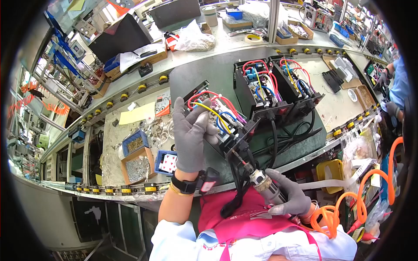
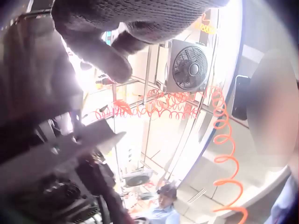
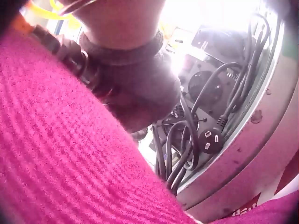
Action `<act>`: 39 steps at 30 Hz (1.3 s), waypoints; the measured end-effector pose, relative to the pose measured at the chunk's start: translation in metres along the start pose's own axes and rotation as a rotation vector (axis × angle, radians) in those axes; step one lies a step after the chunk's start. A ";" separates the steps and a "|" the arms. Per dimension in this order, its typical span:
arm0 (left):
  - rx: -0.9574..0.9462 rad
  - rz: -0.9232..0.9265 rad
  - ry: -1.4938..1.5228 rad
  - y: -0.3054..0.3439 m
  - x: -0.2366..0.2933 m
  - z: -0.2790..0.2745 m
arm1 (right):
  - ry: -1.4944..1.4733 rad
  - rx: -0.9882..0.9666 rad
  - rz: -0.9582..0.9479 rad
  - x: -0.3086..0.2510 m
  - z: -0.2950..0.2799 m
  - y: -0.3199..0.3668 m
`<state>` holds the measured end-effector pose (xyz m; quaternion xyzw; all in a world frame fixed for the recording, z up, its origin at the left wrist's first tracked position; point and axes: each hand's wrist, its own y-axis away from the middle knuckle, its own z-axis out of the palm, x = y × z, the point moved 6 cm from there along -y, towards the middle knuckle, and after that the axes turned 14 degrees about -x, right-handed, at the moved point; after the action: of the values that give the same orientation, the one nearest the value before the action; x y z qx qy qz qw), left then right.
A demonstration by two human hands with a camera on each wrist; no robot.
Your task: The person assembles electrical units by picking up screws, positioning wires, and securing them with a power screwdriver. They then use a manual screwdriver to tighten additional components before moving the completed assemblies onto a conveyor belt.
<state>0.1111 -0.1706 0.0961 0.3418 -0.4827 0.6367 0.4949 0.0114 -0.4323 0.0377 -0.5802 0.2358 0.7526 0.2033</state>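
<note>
A gloved left hand (image 1: 190, 139) grips the left side of a black unit (image 1: 237, 141) with red, yellow and blue wires; one finger points up beside it. That hand (image 2: 117, 23) shows dark at the top of the left wrist view. The right hand (image 1: 291, 193) holds a metal power driver (image 1: 266, 187), its bit directed at the unit's near end; whether they touch cannot be told. In the right wrist view the right hand (image 3: 140, 88) hides the driver's grip. Two similar wired units (image 1: 254, 93) stand to the right on the green mat (image 1: 196, 65).
Blue and cardboard bins of small parts (image 1: 137, 167) sit at the left. Black power cables (image 1: 275, 145) trail over the mat's front edge. An orange coiled hose (image 1: 361, 195) hangs at the right. Roller rails (image 1: 141, 88) run behind the mat. Another person (image 1: 398, 82) is at far right.
</note>
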 end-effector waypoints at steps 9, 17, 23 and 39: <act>0.045 0.081 0.237 0.001 -0.003 0.003 | -0.008 0.010 -0.016 0.004 0.002 0.001; -0.177 -0.178 0.339 0.009 -0.008 -0.013 | 0.025 -0.001 -0.027 0.009 0.001 0.001; -0.055 0.043 -0.345 0.020 0.031 -0.004 | 0.057 -0.003 -0.040 0.009 0.000 0.000; 0.019 0.012 -0.056 0.024 0.020 -0.021 | 0.165 -0.032 0.036 0.005 0.001 0.001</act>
<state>0.0840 -0.1453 0.1013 0.3612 -0.4922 0.6343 0.4743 0.0091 -0.4328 0.0333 -0.6392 0.2500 0.7094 0.1601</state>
